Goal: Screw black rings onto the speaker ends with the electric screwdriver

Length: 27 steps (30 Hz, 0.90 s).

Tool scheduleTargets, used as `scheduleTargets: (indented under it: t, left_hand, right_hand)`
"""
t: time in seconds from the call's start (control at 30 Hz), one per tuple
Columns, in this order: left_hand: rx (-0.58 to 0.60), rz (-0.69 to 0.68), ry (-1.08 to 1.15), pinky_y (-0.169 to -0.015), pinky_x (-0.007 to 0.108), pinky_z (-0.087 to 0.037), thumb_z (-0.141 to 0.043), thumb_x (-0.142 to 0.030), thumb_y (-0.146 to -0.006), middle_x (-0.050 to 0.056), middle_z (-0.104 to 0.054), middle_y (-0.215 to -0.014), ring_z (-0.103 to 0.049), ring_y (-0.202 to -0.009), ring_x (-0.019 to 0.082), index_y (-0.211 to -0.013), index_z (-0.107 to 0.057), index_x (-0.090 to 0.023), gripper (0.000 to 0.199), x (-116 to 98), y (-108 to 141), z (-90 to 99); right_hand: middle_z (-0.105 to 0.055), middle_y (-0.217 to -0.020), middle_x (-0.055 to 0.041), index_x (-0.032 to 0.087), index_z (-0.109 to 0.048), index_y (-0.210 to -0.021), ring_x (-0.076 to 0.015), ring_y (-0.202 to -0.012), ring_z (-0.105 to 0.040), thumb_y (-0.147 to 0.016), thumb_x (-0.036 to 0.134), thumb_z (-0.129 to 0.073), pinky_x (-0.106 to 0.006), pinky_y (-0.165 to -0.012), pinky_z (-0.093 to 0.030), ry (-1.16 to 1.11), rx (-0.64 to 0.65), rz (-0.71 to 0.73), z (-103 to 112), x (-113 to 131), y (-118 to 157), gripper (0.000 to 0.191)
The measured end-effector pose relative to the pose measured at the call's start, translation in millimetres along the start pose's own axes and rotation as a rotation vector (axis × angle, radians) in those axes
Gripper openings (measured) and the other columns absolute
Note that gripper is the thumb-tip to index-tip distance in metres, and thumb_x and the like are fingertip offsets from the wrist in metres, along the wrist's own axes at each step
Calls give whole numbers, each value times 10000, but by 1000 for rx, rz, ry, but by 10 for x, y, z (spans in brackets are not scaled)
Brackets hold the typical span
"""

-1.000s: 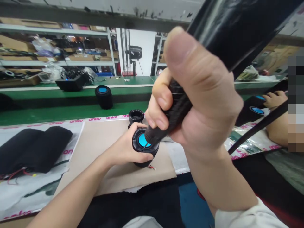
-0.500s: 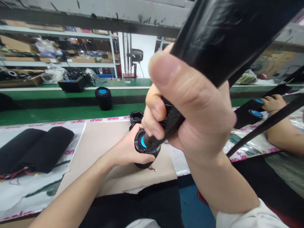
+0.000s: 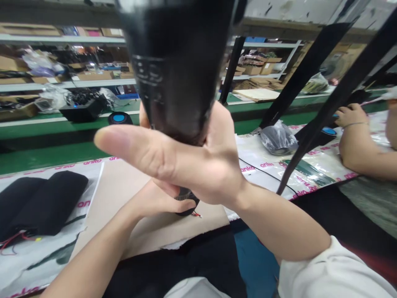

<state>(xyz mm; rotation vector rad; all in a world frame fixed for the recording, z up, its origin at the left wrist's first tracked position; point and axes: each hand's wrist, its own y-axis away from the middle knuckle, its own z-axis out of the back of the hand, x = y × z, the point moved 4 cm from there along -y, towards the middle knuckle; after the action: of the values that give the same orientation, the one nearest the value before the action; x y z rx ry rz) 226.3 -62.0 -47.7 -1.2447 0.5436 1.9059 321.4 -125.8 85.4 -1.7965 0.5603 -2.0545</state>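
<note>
My right hand (image 3: 192, 163) is wrapped around a thick black electric screwdriver (image 3: 182, 78), which stands nearly upright, close to the camera. Its tip is hidden behind the hand. Below it, my left hand (image 3: 156, 200) grips a black cylindrical speaker (image 3: 187, 211) standing on a beige board (image 3: 145, 238). Most of the speaker, its top included, is out of sight behind my right hand. Thin red wires (image 3: 196, 214) with a small white plug come out at its base. Whether the screwdriver touches the speaker cannot be seen.
Two black fabric-covered cylinders (image 3: 46, 203) with wires lie at left. Behind the board, another blue-topped speaker (image 3: 119, 118) stands on the green bench. A bagged item (image 3: 279, 138) and dark straps (image 3: 310, 136) are at right, near a co-worker's hand (image 3: 352, 114).
The screwdriver has swung from leaning right to nearly upright, and my right hand has shifted left, covering the speaker's top. My left hand keeps its grip. The view has turned slightly right.
</note>
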Motion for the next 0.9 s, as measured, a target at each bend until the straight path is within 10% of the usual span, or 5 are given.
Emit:
scheduleTargets:
  t: [0.2,0.3,0.47,0.9]
  left_hand:
    - [56,46,58,-828,463,-651,-873,-502,-763,32,-777,-873,-755,-970,355,-1070,-729,-284,404,32,19,-17]
    - [-55,58,86,-922,473,-638,-941,-440,-698,79,-781,-1154,-745,-1110,370,-1238,-630,-256,649,12,28,4]
    - [-62,63,123,-1013,484,-610,-987,-424,-678,136,-712,-1387,-707,-1269,392,-1371,-500,-259,863,40,45,-16]
    - [-96,34,87,-1023,497,-600,-993,-441,-673,143,-695,-1433,-672,-1339,432,-1368,-529,-278,851,145,50,14]
  right_hand:
    - [-727,-996,44,242,-610,-912,-134,-814,-711,-684,590,-941,-228,-699,-642,-241,92,147,123,24,85,532]
    - [-623,-744,55,218,-586,-759,-96,-521,-573,-799,483,-887,-269,-499,-526,-268,8,77,379,-49,-7,403]
    - [-484,-582,66,228,-555,-739,-99,-385,-436,-903,448,-814,-287,-363,-309,-177,-536,308,1031,-549,-119,378]
    - [-518,-582,90,240,-486,-837,-108,-369,-497,-875,475,-876,-260,-349,-369,-82,-471,76,1183,-1279,-62,457]
